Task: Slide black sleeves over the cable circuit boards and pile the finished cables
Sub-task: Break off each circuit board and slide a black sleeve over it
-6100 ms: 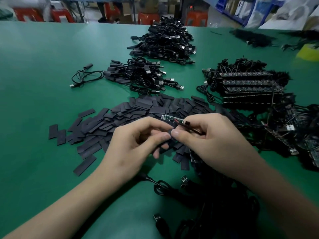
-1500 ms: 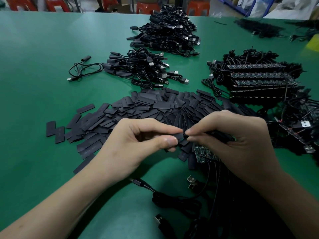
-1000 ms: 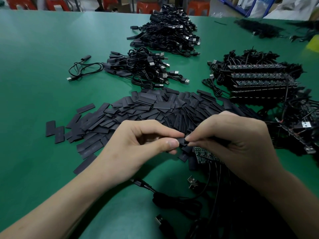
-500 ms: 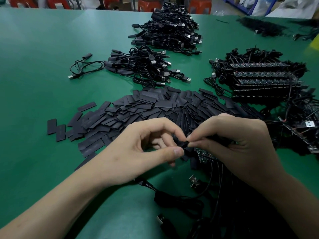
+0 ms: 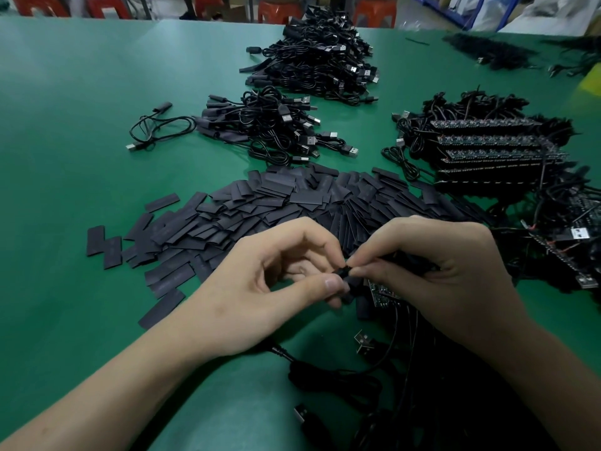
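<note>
Black sleeve [image 5: 343, 274] pinched at one end between thumb and forefinger of left hand [image 5: 260, 288], other end gripped in curled fingers of right hand [image 5: 448, 281], held just above loose sleeve heap [image 5: 276, 203] on green table [image 5: 81, 125].

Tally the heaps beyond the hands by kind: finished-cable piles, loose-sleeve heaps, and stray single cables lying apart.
Finished-cable piles: 2, the far pile and the near pile
Loose-sleeve heaps: 1
Stray single cables: 1, left of the near pile
Total: 4
</note>
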`<state>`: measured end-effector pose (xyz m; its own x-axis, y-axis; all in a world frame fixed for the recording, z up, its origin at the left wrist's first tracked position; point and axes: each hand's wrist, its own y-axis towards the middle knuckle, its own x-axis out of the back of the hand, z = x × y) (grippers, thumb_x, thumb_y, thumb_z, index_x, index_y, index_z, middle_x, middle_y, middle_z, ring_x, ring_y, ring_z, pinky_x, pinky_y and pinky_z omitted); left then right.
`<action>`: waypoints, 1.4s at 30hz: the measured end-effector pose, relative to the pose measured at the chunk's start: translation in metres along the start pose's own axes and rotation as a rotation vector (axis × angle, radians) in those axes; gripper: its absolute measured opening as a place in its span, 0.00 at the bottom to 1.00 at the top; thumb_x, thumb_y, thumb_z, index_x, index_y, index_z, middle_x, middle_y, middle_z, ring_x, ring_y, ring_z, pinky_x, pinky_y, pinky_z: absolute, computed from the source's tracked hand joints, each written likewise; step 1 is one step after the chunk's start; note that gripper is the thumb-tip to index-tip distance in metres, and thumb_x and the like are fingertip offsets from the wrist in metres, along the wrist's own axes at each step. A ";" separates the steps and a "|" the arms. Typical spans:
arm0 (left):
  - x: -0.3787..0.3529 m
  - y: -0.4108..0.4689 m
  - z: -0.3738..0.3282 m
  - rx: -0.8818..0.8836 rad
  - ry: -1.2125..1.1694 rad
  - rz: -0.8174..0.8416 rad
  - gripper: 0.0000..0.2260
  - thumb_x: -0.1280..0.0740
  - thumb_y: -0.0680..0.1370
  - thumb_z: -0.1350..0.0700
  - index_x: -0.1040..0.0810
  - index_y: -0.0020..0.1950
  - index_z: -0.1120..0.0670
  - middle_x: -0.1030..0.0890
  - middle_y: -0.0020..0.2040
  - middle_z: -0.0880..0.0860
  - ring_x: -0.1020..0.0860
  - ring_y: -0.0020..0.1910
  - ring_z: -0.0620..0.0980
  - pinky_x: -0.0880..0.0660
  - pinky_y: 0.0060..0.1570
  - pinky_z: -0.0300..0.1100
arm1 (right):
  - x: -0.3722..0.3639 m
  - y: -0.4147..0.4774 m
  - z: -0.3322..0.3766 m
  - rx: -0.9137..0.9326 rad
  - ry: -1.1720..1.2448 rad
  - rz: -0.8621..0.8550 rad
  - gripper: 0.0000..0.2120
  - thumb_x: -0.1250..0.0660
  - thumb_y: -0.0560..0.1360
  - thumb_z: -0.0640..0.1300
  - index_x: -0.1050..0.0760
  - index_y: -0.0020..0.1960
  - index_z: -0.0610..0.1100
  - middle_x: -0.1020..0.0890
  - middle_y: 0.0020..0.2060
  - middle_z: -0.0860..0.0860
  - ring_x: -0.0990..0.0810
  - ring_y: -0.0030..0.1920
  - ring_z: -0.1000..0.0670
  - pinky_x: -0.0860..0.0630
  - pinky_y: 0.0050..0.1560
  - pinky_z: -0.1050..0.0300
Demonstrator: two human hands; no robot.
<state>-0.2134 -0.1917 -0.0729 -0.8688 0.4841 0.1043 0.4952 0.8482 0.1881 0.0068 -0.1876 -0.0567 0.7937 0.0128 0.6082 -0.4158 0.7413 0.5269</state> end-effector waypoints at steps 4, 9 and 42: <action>-0.003 0.001 0.001 -0.008 0.012 -0.065 0.04 0.28 0.76 0.61 0.20 0.50 0.56 0.14 0.42 0.56 0.15 0.42 0.48 0.24 0.42 0.32 | 0.000 0.001 -0.006 0.013 -0.027 -0.002 0.01 0.23 0.73 0.44 0.15 0.44 0.47 0.15 0.40 0.58 0.16 0.42 0.56 0.25 0.44 0.64; -0.008 0.002 0.001 0.013 -0.022 -0.126 0.05 0.27 0.74 0.60 0.19 0.49 0.58 0.13 0.42 0.55 0.14 0.41 0.46 0.23 0.42 0.31 | -0.002 0.001 -0.007 0.009 -0.018 -0.005 0.02 0.23 0.74 0.44 0.15 0.44 0.49 0.15 0.39 0.59 0.17 0.42 0.57 0.25 0.43 0.66; 0.005 0.006 0.000 0.045 -0.409 -0.179 0.10 0.26 0.69 0.56 0.12 0.49 0.50 0.13 0.45 0.58 0.13 0.43 0.54 0.18 0.44 0.40 | 0.025 0.010 -0.011 -0.356 0.139 0.165 0.14 0.28 0.67 0.61 0.16 0.50 0.58 0.14 0.42 0.57 0.15 0.42 0.58 0.21 0.45 0.67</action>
<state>-0.2149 -0.1846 -0.0711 -0.8728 0.3662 -0.3227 0.3445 0.9305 0.1242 0.0270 -0.1729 -0.0429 0.7918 0.2237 0.5684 -0.3825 0.9071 0.1759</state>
